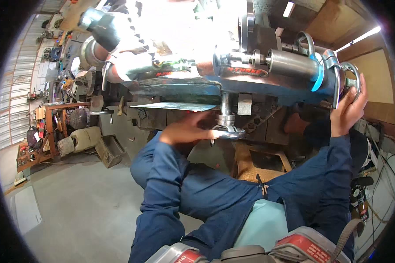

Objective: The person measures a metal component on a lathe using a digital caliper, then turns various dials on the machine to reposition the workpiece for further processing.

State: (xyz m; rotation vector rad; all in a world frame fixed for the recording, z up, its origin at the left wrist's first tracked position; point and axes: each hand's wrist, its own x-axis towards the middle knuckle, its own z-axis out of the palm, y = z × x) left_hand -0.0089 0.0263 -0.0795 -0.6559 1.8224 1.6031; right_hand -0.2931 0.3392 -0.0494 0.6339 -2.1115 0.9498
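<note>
front handwheel (232,133): before machine (267,87) | end handwheel (359,82): machine's right | box (110,151): left, on floor (92,206)

My left hand (186,130) has open room above my lap (210,186); the steel handwheel (233,133) and shaft (225,104) block it rightward

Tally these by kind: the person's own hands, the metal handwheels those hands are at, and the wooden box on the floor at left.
Hands: 2 (left hand, right hand)
Handwheels: 2 (lower handwheel, right-side handwheel)
Wooden box: 1
Total: 5
</note>
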